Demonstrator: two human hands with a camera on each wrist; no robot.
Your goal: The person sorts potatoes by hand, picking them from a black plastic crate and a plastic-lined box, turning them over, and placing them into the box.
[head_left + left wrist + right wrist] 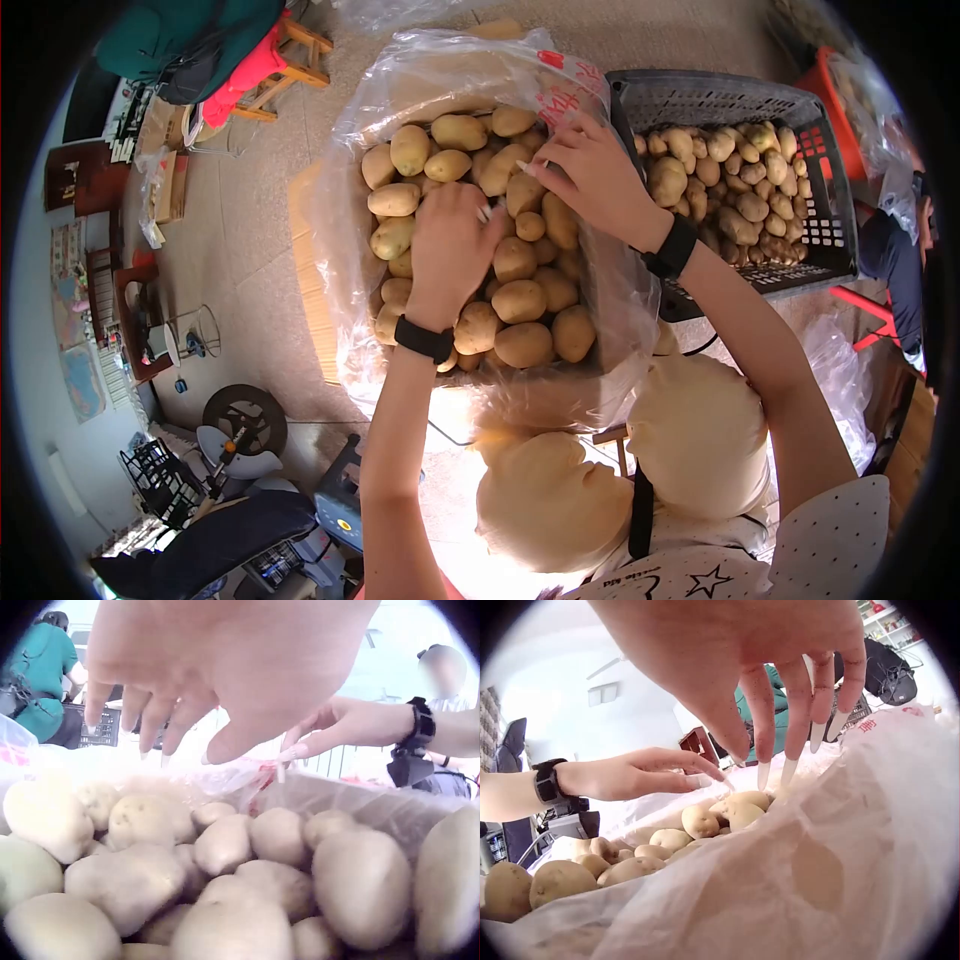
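Adjoining bag (625, 325): potato crate (725, 92), head-view only

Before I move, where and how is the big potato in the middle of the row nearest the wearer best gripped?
I'd come from above and pinch the big potato across its middle, thumb on the wearer's side, fingertips on the far side. It lies lengthwise left to right, with potatoes crowding both ends, while its near side faces the bag.

hands (452, 240): 2 | potatoes (524, 344): dozens | potato crate (715, 93): 1 | lined box (425, 85): 1 | red tub (832, 115): 1
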